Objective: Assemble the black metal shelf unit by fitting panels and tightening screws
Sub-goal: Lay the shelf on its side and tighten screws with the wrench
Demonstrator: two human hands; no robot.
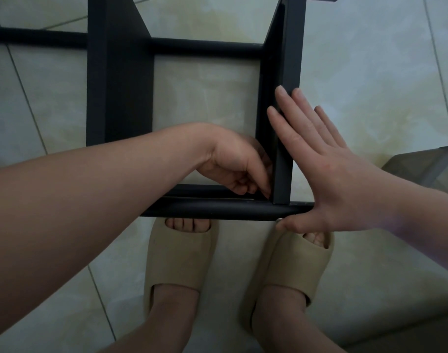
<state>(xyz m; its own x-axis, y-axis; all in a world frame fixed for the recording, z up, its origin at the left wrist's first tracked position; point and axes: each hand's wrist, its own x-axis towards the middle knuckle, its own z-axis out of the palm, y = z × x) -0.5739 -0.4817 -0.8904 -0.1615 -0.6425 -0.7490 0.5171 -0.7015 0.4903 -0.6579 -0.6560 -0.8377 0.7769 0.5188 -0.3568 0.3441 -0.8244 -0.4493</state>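
Observation:
The black metal shelf unit stands on the tiled floor below me, seen from above. A round black tube runs along its near edge. An upright black panel meets that tube at the right. My right hand presses flat against the panel's outer face, fingers straight, with the thumb on a small silver screw head at the tube's front. My left hand reaches inside the frame, fingers curled at the inner corner where panel and tube join. Whatever its fingertips hold is hidden.
My feet in beige slippers stand just in front of the near tube. A second tube crosses the frame farther away. A grey object sits at the right edge. The floor is pale glossy tile.

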